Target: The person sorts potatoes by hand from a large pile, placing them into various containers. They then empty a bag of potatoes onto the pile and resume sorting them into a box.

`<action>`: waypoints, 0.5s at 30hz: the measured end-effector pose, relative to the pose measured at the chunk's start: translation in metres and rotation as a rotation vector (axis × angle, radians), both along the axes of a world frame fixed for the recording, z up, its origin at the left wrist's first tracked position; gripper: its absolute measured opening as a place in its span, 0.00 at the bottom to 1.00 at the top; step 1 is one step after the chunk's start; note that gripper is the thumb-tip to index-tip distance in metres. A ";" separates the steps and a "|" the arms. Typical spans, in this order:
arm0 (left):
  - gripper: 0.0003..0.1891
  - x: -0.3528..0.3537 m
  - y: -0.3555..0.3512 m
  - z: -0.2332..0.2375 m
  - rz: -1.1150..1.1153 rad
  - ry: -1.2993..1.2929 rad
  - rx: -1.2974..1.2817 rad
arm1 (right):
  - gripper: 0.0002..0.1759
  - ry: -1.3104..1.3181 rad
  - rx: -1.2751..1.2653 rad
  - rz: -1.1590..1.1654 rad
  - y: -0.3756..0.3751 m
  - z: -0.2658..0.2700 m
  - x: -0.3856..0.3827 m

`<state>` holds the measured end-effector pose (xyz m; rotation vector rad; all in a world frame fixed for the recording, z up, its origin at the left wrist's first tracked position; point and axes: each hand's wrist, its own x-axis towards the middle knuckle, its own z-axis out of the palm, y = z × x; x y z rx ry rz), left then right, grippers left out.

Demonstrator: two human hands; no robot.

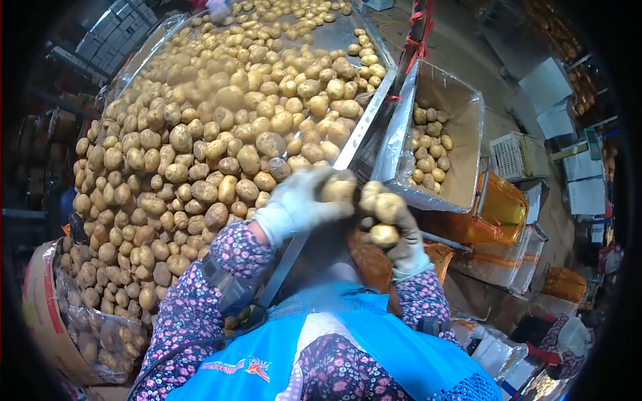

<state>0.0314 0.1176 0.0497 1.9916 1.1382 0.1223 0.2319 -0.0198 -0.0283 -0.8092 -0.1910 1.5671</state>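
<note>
My left hand [304,202], in a pale work glove, is closed around a potato [340,187] just past the table's metal edge [364,130]. Close on its right, my right hand [406,244], in a soiled glove, holds several potatoes [384,235] against its palm and fingers. The two hands are near each other, above the gap in front of my body. Left of them, a large heap of potatoes [227,190] covers the sorting table. Under the hands, the area is dark and partly blurred.
A plastic-lined box [461,157] with potatoes inside stands right of the table. Beyond it are a white crate [511,157] and an orange bag [505,207]. A lined carton [50,314] is at lower left. Another person [568,341] is at lower right.
</note>
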 end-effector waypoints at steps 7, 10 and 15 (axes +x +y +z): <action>0.37 0.145 0.031 0.013 -0.059 -0.618 -0.264 | 0.32 -0.471 -0.067 -0.293 0.052 0.050 0.133; 0.38 0.112 0.023 0.019 0.028 -0.548 0.015 | 0.32 -1.179 -0.139 -0.294 0.074 0.033 0.183; 0.14 -0.034 -0.052 -0.031 -0.055 -0.451 -0.354 | 0.19 -1.009 -0.076 -0.030 0.095 0.035 0.118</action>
